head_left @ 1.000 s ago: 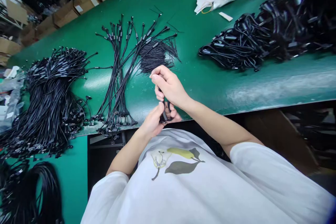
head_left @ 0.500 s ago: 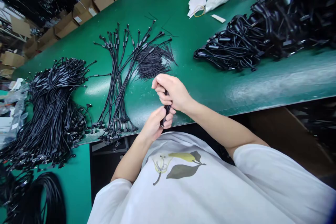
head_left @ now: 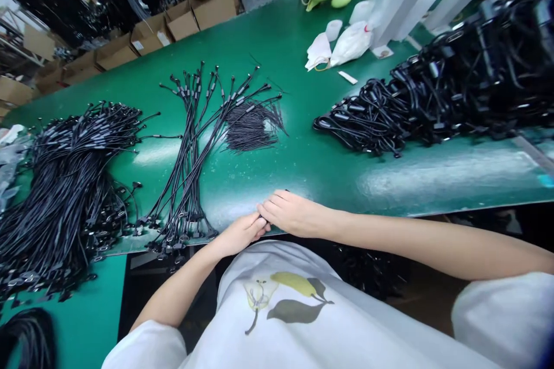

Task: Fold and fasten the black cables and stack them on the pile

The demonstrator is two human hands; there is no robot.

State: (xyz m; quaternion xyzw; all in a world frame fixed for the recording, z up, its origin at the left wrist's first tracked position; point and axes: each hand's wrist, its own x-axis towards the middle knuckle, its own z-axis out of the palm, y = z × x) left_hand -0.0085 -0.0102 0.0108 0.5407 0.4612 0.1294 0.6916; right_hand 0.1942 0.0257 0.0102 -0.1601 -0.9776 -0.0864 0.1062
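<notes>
one bare left hand [head_left: 240,234] and one bare right hand [head_left: 292,213], together at the near edge of a glossy green workbench [head_left: 303,176], any grip impossible to tell.

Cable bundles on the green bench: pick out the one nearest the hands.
The loose fanned-out bundle beside the left hand; the other bundles lie farther away.

No writing can be read. The small white labels [head_left: 163,38] on the cardboard cartons [head_left: 149,29] beyond the green workbench [head_left: 277,29] are too small and blurred to make out, as is any marking on the white slip [head_left: 347,77] on the workbench.
</notes>
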